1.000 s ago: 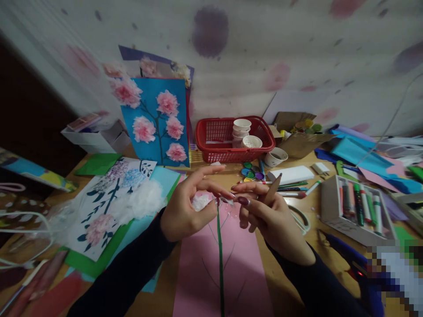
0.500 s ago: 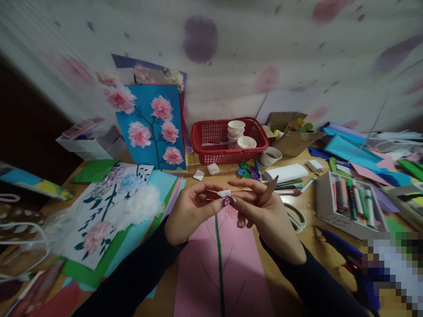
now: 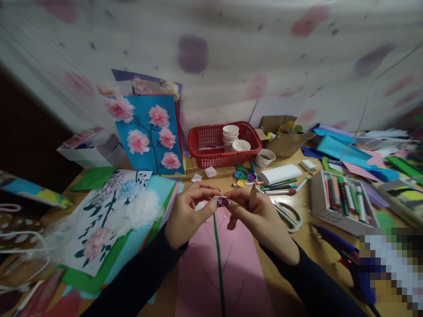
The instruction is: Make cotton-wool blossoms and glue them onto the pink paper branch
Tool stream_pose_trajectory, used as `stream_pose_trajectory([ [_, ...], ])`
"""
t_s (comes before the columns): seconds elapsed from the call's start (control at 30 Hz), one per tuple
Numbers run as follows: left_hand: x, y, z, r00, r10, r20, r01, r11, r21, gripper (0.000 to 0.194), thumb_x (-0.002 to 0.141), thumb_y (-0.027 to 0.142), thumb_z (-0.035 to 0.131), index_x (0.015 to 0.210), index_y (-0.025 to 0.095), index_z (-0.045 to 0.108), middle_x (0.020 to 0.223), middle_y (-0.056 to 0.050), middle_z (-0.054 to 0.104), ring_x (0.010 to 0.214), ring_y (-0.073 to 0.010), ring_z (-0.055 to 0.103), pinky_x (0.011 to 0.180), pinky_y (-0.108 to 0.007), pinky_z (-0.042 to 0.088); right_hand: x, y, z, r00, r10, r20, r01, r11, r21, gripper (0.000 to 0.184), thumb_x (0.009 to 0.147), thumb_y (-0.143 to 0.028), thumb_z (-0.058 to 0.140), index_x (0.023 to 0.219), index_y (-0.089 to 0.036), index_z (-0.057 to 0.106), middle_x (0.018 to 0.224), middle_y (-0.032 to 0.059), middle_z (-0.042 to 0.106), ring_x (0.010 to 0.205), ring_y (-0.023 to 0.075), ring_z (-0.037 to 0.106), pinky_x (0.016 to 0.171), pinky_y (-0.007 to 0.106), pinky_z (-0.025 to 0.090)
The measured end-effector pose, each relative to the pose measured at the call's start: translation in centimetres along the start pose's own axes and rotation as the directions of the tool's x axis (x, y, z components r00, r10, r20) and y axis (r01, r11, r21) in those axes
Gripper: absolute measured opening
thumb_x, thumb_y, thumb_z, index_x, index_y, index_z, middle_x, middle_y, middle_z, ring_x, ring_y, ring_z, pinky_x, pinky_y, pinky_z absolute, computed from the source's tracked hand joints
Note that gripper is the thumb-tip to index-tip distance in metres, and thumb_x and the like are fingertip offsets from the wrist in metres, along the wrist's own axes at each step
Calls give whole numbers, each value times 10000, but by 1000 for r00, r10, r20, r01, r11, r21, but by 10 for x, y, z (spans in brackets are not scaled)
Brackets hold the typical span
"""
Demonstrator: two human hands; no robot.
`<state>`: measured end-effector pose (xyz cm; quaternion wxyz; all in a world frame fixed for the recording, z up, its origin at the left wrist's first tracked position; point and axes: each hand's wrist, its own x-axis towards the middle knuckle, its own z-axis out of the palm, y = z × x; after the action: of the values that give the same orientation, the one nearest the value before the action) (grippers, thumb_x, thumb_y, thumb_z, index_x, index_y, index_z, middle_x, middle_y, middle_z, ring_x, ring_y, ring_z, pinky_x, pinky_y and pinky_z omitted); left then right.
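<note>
Above a sheet of pink paper (image 3: 194, 268), my left hand (image 3: 185, 213) and my right hand (image 3: 264, 218) meet, with thumbs and fingertips pressed together. Pinched between them is a small piece of white paper (image 3: 218, 197), mostly covered by the fingers. A brownish pointed shape (image 3: 253, 198) shows at my right hand's fingers; its kind is unclear. Down the pink sheet runs a dark green stem (image 3: 218, 259) with thin drawn branch lines. Another white bit (image 3: 200, 205) shows just below my left fingers. Small white paper squares (image 3: 210, 172) lie beyond the hands.
Scissors (image 3: 291, 218), a box of markers (image 3: 350, 222) and a blue glue gun (image 3: 343, 248) lie to the right. Behind stand a red basket (image 3: 208, 160) with paper cups and a blue flower picture (image 3: 142, 164). White cotton (image 3: 145, 204) rests on papers at left.
My fingertips have closed in further over the white paper, so less of it shows. Both hands stay together over the pink sheet. The view has shifted slightly.
</note>
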<state>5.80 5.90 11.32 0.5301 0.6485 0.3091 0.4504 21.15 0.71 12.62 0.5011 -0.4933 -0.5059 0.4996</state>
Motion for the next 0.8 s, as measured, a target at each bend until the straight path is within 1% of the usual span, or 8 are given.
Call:
stream_pose_trajectory([
  [0.07, -1, 1, 0, 998, 66, -13, -64, 993, 94, 130, 743, 135, 638, 829, 192, 717, 912, -42, 618, 917, -166, 584, 793, -279, 472, 0, -1, -1, 1000, 7, 4, -7, 1000, -4, 227, 796, -353, 635, 864, -141, 684, 661, 9, 651, 450, 111, 607, 460, 233, 461],
  [0.17, -3, 2, 1, 985, 172, -22, -162, 957, 239, 177, 765, 112, 602, 867, 207, 713, 935, -41, 620, 926, -174, 586, 838, -313, 464, 1, -4, -2, 1000, 26, 2, -26, 1000, -5, 198, 809, -313, 605, 845, -146, 705, 543, -10, 609, 446, 114, 596, 461, 226, 448],
  [0.27, -5, 4, 3, 960, 280, -7, -257, 889, 379, 212, 782, 101, 576, 897, 219, 709, 931, -39, 627, 907, -173, 590, 826, -318, 473, 0, -7, -2, 998, 67, -11, -66, 998, 3, 182, 805, -279, 587, 823, -152, 715, 475, -18, 579, 404, 100, 554, 401, 202, 377],
  [0.43, -6, 4, 4, 901, 428, 69, -397, 750, 529, 257, 770, 99, 580, 976, 209, 687, 957, -62, 636, 905, -187, 599, 785, -326, 500, 1, -3, -4, 989, 146, -19, -145, 989, 40, 207, 795, -296, 577, 840, -148, 715, 421, -4, 573, 368, 90, 491, 326, 174, 233],
  [0.57, -5, 1, 1, 835, 523, 170, -501, 597, 626, 267, 775, 125, 613, 1026, 202, 664, 959, -79, 658, 897, -204, 601, 778, -349, 497, 1, 1, -8, 973, 230, 10, -230, 971, 60, 326, 824, -403, 535, 892, -135, 708, 461, 29, 622, 315, 59, 341, 310, 170, 200],
  [0.63, -3, 0, -1, 811, 545, 213, -538, 549, 639, 236, 798, 115, 599, 1012, 183, 668, 924, -86, 670, 859, -197, 601, 758, -344, 490, 1, 1, -9, 968, 246, 46, -250, 963, 98, 410, 842, -474, 492, 895, -126, 704, 517, 51, 649, 318, 61, 374, 305, 174, 182],
  [0.7, -1, -1, -3, 820, 530, 214, -534, 577, 618, 210, 818, 99, 576, 986, 171, 678, 894, -85, 674, 836, -184, 599, 749, -328, 487, 0, 0, -10, 966, 244, 87, -254, 958, 133, 465, 857, -511, 449, 899, -120, 696, 645, 85, 692, 357, 76, 477, 303, 180, 162],
  [0.8, 1, -2, -3, 890, 426, 160, -440, 714, 545, 194, 830, 105, 567, 952, 181, 698, 868, -68, 668, 822, -160, 610, 733, -286, 494, 3, 5, -16, 959, 254, 126, -273, 948, 165, 497, 869, -537, 419, 907, -110, 672, 799, 123, 708, 444, 107, 585, 306, 177, 159],
])
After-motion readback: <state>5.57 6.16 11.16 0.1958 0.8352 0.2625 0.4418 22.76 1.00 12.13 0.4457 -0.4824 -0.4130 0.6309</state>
